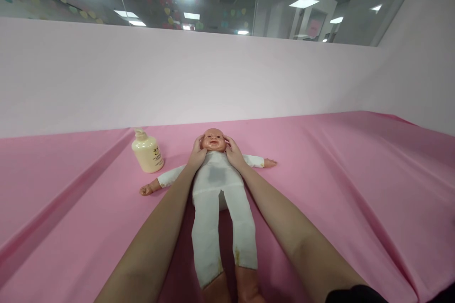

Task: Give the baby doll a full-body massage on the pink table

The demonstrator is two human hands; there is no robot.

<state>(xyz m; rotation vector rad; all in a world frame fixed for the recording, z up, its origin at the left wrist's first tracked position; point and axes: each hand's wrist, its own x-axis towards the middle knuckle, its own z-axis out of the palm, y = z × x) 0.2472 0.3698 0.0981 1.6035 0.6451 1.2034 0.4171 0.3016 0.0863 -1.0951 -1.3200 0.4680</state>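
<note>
A baby doll (216, 175) with a white cloth body lies on its back, its head away from me and its legs toward me. My left hand (197, 154) cups one side of the doll's head, and my right hand (232, 152) cups the other. The thumbs rest near its cheeks and jaw, while the other fingers curve around the sides of the head and are partly hidden. The doll's arms stretch out to both sides beyond my wrists. A grey patch marks its chest, and yellowish stains show at the leg cuffs.
A cream pump bottle (149, 154) stands left of the doll, near its outstretched arm. Pink cloth (320, 189) with folds covers the surface. Behind it rises a white wall (177, 75), topped by glass panels (220, 0).
</note>
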